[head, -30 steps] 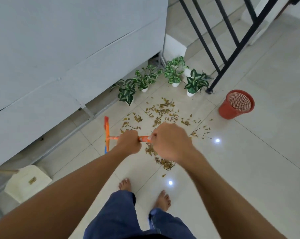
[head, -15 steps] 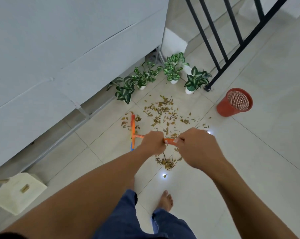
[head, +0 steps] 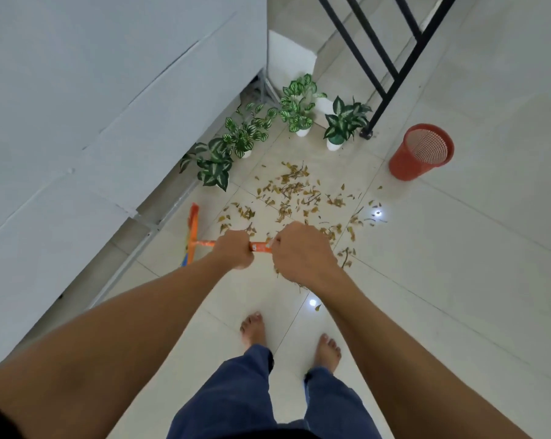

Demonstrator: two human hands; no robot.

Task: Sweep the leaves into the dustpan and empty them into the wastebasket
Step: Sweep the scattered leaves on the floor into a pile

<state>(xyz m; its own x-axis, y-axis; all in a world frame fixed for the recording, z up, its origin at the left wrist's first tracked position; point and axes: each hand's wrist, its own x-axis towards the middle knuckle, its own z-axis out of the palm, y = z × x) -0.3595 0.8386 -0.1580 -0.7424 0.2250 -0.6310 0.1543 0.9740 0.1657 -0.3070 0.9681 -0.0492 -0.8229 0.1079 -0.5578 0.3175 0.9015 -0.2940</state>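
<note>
Both hands grip an orange broom handle (head: 260, 246) held level in front of me. My left hand (head: 233, 250) is closed around it nearer the broom head (head: 192, 236), which stands on the tiles at the left by the wall. My right hand (head: 301, 253) is closed on the handle's near end. Dry brown leaves (head: 294, 193) lie scattered on the white tiles beyond and under my hands. A red mesh wastebasket (head: 421, 152) stands at the right. No dustpan is in view.
Several small potted plants (head: 298, 110) line the base of a grey wall (head: 93, 90) beyond the leaves. A black stair railing (head: 385, 74) comes down beside the wastebasket. My bare feet (head: 253, 327) stand on white floor tiles below the hands.
The broom head has swung back left toward the wall after being over the leaves. Both hands stay closed on the handle. The view has shifted, and the white box at lower left is out of view.
</note>
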